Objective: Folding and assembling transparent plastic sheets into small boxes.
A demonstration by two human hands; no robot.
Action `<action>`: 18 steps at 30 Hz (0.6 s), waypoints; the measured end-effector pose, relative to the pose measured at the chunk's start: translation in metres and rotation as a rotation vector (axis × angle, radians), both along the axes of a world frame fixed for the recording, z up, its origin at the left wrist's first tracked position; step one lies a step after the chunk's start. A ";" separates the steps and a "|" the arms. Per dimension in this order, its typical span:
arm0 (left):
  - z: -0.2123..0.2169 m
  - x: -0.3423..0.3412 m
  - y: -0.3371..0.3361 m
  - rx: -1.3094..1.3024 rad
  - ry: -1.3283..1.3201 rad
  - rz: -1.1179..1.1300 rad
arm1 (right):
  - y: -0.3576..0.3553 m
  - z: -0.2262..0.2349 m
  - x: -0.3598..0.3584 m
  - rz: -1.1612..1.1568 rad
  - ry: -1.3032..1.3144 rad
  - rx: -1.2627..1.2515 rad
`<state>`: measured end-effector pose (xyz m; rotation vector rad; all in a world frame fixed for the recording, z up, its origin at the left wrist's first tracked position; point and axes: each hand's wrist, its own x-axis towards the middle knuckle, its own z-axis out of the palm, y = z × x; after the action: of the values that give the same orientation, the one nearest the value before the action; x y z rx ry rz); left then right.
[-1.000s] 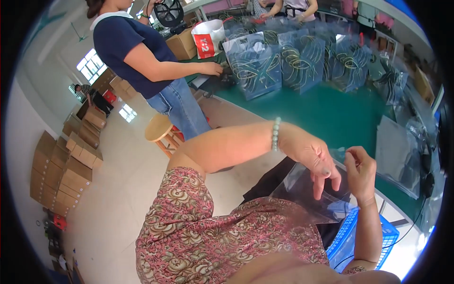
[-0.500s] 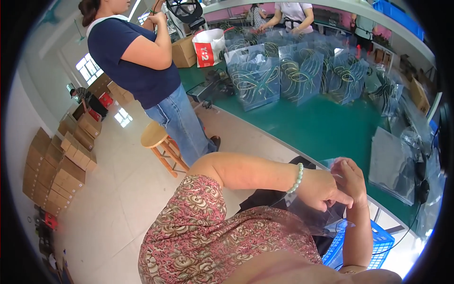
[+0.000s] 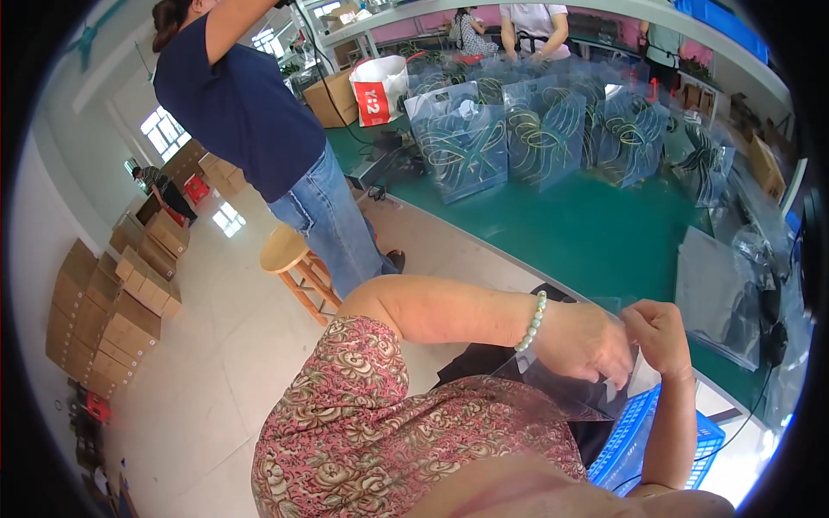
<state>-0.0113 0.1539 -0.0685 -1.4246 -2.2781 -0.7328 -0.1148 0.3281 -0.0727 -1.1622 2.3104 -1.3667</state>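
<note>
Pinching clear plastic bag (image 3: 553,380) at top edge — left hand (image 3: 580,341) and right hand (image 3: 661,332) both closed on it, close together, bag hanging over lap above blue crate (image 3: 643,440). Two-point grip keeps limp film taut. Finished bags (image 3: 462,142) upright on green table (image 3: 596,233).

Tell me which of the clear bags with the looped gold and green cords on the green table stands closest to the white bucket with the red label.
The leftmost bag, front of the row: its left edge stands right beside the white bucket, while the other bags line up farther right along the green table.
</note>
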 end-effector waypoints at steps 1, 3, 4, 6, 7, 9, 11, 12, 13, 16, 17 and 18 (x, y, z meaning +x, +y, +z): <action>-0.006 0.001 -0.002 -0.148 -0.142 0.005 | 0.003 0.003 -0.001 0.016 -0.096 0.025; -0.005 0.006 -0.001 -0.369 -0.253 0.011 | 0.008 0.001 -0.001 0.041 -0.245 0.036; -0.003 0.007 0.000 -0.365 -0.259 0.005 | 0.010 0.000 -0.002 0.036 -0.253 0.040; 0.016 0.012 0.009 -0.659 -0.249 0.276 | 0.016 -0.002 -0.006 0.065 -0.328 0.004; 0.010 0.011 0.006 -0.689 -0.183 0.304 | 0.019 -0.003 -0.006 0.060 -0.334 0.011; 0.009 0.015 0.009 -0.760 -0.155 0.249 | 0.017 -0.003 -0.004 0.068 -0.277 -0.047; 0.010 0.021 0.012 -0.932 -0.140 0.177 | 0.017 0.000 0.001 0.083 -0.272 -0.033; 0.009 0.021 0.012 -0.933 -0.145 0.180 | 0.016 0.001 0.003 0.097 -0.262 -0.025; 0.009 0.020 0.012 -0.916 -0.161 0.181 | 0.016 0.001 0.004 0.103 -0.265 -0.026; 0.024 0.017 0.008 -0.861 -0.191 0.186 | 0.013 0.003 0.001 0.063 -0.216 -0.048; 0.029 0.017 0.008 -0.809 -0.213 0.202 | 0.014 0.003 -0.001 0.067 -0.239 -0.037; 0.027 0.015 0.007 -0.810 -0.210 0.206 | 0.014 0.003 -0.004 0.071 -0.259 -0.026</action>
<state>0.0033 0.1604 -0.0412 -1.4044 -3.0120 0.1574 -0.1184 0.3425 -0.0696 -0.9973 2.0581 -1.4323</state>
